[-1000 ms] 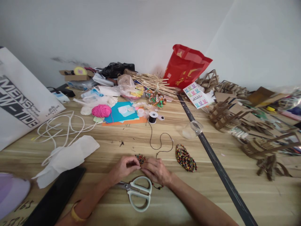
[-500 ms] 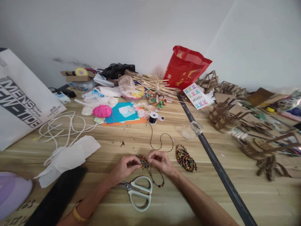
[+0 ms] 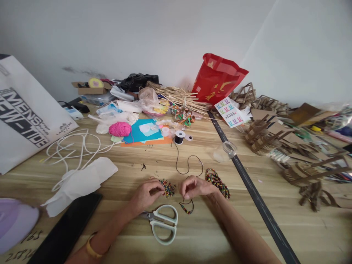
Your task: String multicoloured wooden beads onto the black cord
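Note:
A small pile of multicoloured beads [image 3: 168, 187] lies on the wooden table between my hands. My left hand [image 3: 147, 192] is at the pile's left edge, thumb and forefinger pinched together; whatever is between them is too small to make out. To the right of the pile, my right hand [image 3: 195, 187] pinches a thin black cord. From its fingers the beaded cord [image 3: 187, 210] hangs down in a loop, with several coloured beads threaded on it. Scissors with pale handles [image 3: 164, 224] lie just below the pile. Beyond my right wrist rests a coiled bead strand [image 3: 217, 183].
A spool of black cord [image 3: 179, 137] stands farther back, its loose end curling forward. Right of it lies a clear plastic cup [image 3: 224, 151]. White paper [image 3: 82, 183] and a black slab [image 3: 66, 231] are at left. Pink yarn [image 3: 120, 129], a red bag [image 3: 218, 79] and small woven baskets [image 3: 258, 135] line the back and right.
My right hand has moved right, away from the bead pile, and the beaded loop has shifted with it. My left hand stays by the pile, still pinched.

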Action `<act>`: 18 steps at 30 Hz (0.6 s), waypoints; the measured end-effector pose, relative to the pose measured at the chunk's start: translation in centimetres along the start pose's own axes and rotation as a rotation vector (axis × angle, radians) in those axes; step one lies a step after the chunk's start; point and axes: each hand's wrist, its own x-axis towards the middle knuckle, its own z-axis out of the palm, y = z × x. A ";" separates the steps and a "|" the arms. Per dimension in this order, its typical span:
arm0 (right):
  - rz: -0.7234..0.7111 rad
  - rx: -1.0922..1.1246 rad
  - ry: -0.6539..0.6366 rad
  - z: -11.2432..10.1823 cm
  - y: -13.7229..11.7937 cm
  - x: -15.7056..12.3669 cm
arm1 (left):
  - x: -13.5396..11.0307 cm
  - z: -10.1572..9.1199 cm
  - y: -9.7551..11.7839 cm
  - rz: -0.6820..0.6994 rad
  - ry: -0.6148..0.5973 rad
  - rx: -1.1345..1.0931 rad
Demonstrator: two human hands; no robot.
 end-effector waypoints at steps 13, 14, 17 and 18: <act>-0.018 -0.187 0.467 2.4 1.4 1.9 | 0.5 -2.2 -1.3 -0.085 0.086 0.149; -0.032 -0.213 0.482 2.5 1.4 1.9 | 0.5 -2.2 -1.3 -0.087 0.070 0.150; -0.037 -0.233 0.467 2.2 1.4 1.5 | 0.5 -2.0 -1.2 -0.088 0.016 0.177; -0.027 -0.226 0.438 2.0 1.4 1.4 | 0.5 -1.8 -1.1 -0.085 -0.006 0.195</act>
